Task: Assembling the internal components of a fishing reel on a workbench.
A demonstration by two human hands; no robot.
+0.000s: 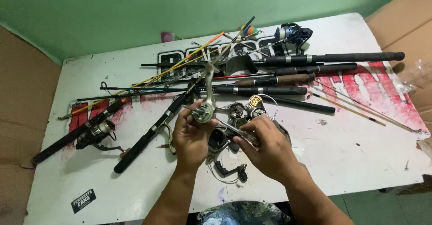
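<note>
Many fishing rods (288, 79) crowd white table (360, 153) against green wall (135, 9).

Two hands (193, 135), three whole reels (96, 133) (rods too tangled to count).

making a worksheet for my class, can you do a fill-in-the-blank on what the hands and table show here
1. The left hand holds up a silver fishing ____ body.
2. The right hand presses a thin metal tool against it, above a heap of loose parts on the ____ table.
3. Behind the hands lie several fishing ____ with dark handles.
4. The wall behind the table is painted ____.

Missing words: reel; white; rods; green
</note>
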